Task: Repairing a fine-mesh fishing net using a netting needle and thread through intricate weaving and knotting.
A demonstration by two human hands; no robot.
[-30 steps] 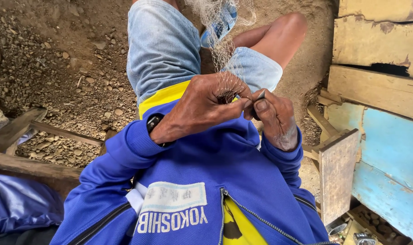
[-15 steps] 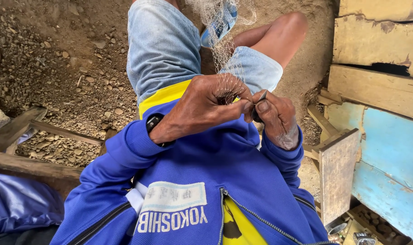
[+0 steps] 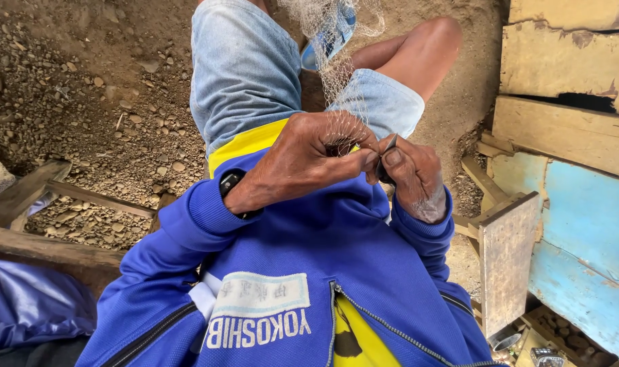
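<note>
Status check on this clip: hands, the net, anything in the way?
Left hand gripping fine net. Right hand pinching small dark tool at the mesh. Nothing blocking.

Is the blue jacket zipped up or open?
Open: the blue jacket has its zipper parted, showing yellow shirt beneath.

Both arms are bent in blue sleeves and brought together in front of the chest. The left hand (image 3: 316, 153) is turned back-up, its fingers curled inward and closed, with thumb and forefinger pinched at the tips. The right hand (image 3: 413, 175) is held just beside it, fingertips nearly touching those of the left, its fingers likewise closed in a pinch. A dark band is worn on the left wrist (image 3: 233, 185).
</note>
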